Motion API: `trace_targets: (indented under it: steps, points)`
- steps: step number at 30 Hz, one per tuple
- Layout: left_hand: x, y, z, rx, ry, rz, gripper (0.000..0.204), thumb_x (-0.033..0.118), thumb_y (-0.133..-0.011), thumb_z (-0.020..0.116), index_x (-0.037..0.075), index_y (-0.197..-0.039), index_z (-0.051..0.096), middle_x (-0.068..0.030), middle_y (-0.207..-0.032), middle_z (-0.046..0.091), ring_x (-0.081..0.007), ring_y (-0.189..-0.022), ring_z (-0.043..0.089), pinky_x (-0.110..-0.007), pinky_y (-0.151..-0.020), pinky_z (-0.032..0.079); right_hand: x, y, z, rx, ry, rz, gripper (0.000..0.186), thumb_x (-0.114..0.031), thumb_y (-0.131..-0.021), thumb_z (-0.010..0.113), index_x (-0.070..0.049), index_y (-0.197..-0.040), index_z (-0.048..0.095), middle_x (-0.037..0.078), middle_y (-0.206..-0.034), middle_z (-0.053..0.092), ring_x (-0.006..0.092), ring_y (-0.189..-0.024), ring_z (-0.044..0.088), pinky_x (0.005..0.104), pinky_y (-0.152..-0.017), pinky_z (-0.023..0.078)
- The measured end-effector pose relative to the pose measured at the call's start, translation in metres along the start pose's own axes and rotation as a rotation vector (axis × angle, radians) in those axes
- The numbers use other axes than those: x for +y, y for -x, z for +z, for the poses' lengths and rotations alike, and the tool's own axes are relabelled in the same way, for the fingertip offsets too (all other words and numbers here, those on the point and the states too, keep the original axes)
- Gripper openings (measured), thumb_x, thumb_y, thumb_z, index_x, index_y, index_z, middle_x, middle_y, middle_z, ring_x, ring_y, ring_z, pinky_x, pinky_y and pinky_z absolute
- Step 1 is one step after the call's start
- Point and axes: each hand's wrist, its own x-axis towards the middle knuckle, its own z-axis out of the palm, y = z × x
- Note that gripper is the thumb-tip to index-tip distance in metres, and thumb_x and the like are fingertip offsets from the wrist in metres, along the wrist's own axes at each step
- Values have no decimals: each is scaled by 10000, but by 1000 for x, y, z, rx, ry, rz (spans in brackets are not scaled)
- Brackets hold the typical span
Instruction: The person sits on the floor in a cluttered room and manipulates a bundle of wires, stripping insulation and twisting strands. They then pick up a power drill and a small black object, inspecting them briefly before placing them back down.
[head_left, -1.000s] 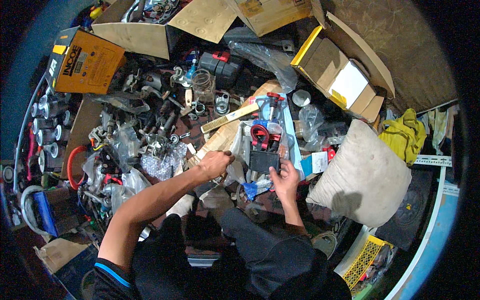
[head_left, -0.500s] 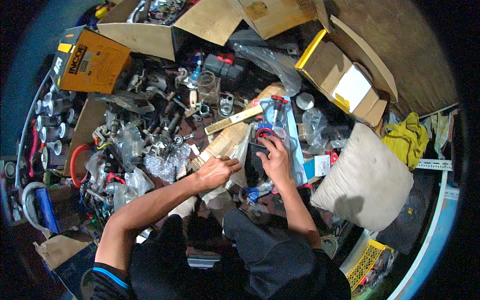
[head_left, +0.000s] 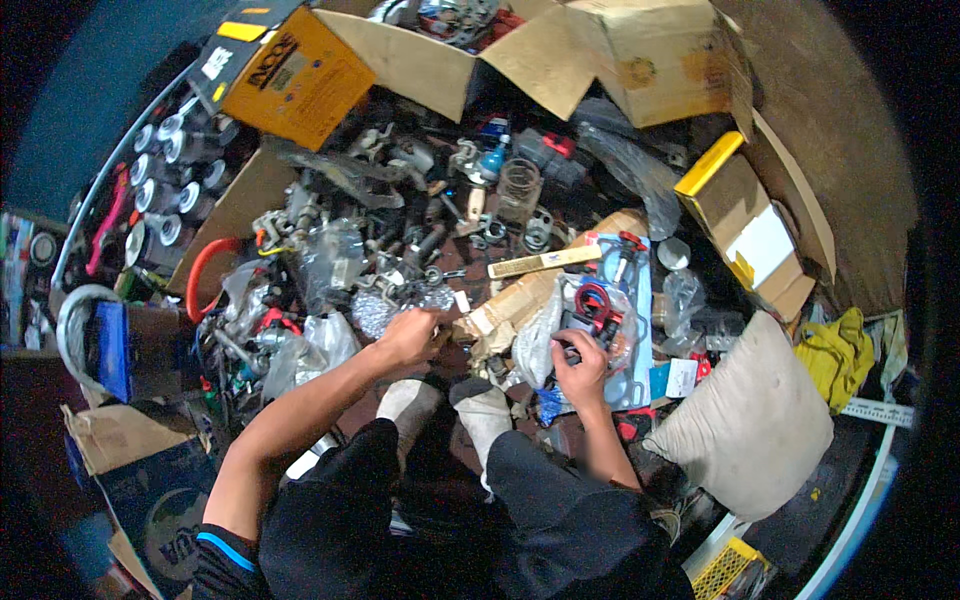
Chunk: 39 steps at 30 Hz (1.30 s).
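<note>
My left hand (head_left: 412,336) is closed, its fingers curled inward, beside the bubble wrap (head_left: 373,313) and the left end of a brown cardboard strip (head_left: 498,308). What it holds, if anything, is hidden. My right hand (head_left: 584,370) is bent at the fingers, thumb and fingertips close together; I cannot make out anything in them. Just beyond it lies a dark red ring-shaped part (head_left: 592,299) on clear plastic over a light-blue sheet (head_left: 637,340). A white plastic bag (head_left: 536,345) lies left of my right hand. A yellow-handled brush (head_left: 545,262) rests across the cardboard.
Metal parts and plastic bags (head_left: 330,262) crowd the left. A glass jar (head_left: 518,190) stands farther back. Opened cardboard boxes (head_left: 405,62) line the far side; another box (head_left: 765,240) sits at right, near a pale cushion (head_left: 745,425). An orange box (head_left: 298,80) stands far left.
The whole view has shifted, so the surroundings appear farther right and lower. My left hand is closer to the bubble wrap. My right hand has drawn back from the red ring.
</note>
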Motion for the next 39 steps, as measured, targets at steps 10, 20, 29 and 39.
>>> trace_targets:
  steps: [10,20,29,39]
  points:
    - [-92,41,-15,318,-484,-14,596,123,-724,633,43,-1291,467,-109,-1333,436,-308,-1188,426,-461,-907,416,-31,-100,140,-450,57,-207,280,-106,-810,592,-5,-1071,613,191,-1036,634,352,-986,603,379,-872,474]
    - [-92,42,-22,145,-548,-70,404,129,-812,520,-3,-1194,504,-174,-1437,332,-380,-1319,312,-636,-1017,280,-48,-125,207,-604,646,-498,691,15,-717,589,-172,-1360,418,174,-1276,422,354,-1145,442,483,-860,407]
    - [-100,30,-17,228,-578,-67,434,120,-799,526,-30,-1202,467,-166,-1300,437,-358,-1293,347,-649,-1002,277,-25,-118,219,-427,662,-812,251,-121,-861,496,-81,-1104,547,59,-1005,608,198,-1033,564,497,-879,420]
    - [-86,33,-10,336,-377,-71,583,128,-651,672,-16,-1172,454,-176,-1337,391,-374,-1306,306,-562,-1046,246,-37,-94,161,-91,266,-715,406,-59,-689,607,-69,-1094,584,101,-1009,590,262,-997,562,438,-908,392]
